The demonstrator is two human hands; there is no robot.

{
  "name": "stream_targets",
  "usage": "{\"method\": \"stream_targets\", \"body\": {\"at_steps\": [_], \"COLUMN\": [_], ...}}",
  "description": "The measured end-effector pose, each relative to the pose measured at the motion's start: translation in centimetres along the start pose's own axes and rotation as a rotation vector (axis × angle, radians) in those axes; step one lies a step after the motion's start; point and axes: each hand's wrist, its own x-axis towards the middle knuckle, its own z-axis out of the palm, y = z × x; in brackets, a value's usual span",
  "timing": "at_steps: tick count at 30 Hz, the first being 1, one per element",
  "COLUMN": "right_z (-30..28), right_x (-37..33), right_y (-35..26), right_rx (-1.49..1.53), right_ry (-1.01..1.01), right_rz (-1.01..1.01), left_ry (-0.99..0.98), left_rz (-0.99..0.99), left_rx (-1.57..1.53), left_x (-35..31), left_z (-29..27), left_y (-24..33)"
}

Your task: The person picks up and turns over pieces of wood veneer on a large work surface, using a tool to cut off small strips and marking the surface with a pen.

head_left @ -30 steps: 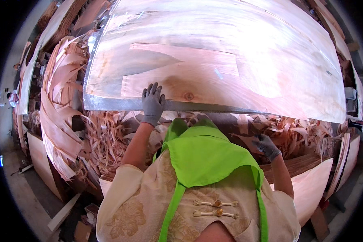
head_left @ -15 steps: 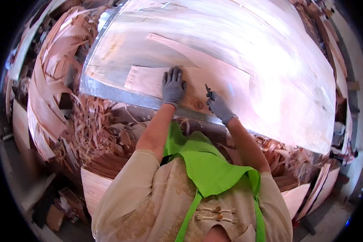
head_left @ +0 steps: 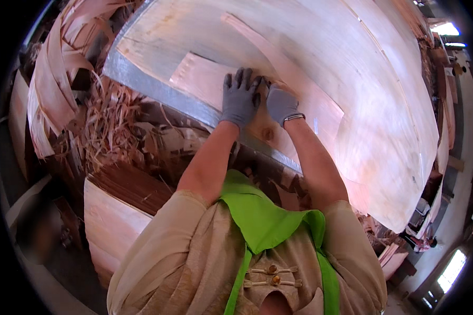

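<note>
A thin pinkish wood veneer piece (head_left: 202, 76) lies near the front edge of a broad pale veneer sheet (head_left: 373, 142). Its far side runs out into a long tapering strip (head_left: 257, 39). My left hand (head_left: 240, 97), in a grey glove, presses on the piece with fingers spread. Close to its right, my gloved right hand (head_left: 284, 103) is closed round a small dark knife (head_left: 268, 83). Most of the knife is hidden by the fingers; its tip end is beside my left fingertips, at the notch where the strip starts. A round knot (head_left: 268, 133) shows below the hands.
A metal strip (head_left: 142, 76) edges the worktable on the near left. Curled veneer offcuts (head_left: 50, 89) and shredded strips (head_left: 113, 113) heap up at left. A stack of veneer sheets (head_left: 115, 215) stands beside my left arm. My green apron (head_left: 265, 223) hangs in front.
My right hand has moved up and left with the knife, from apart to next to my left hand. My left hand stays on the veneer. The whole view has turned and shifted.
</note>
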Motion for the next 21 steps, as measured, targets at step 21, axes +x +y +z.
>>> {"method": "stream_targets", "body": {"at_steps": [21], "right_z": [3.6], "right_x": [-13.2], "right_y": [1.3], "right_rx": [0.017], "right_ry": [-0.242], "right_rz": [0.189], "left_ry": [-0.021], "left_rz": [0.481], "left_rx": [0.102], "left_x": [-3.5], "left_z": [3.0], "left_y": [2.8]}}
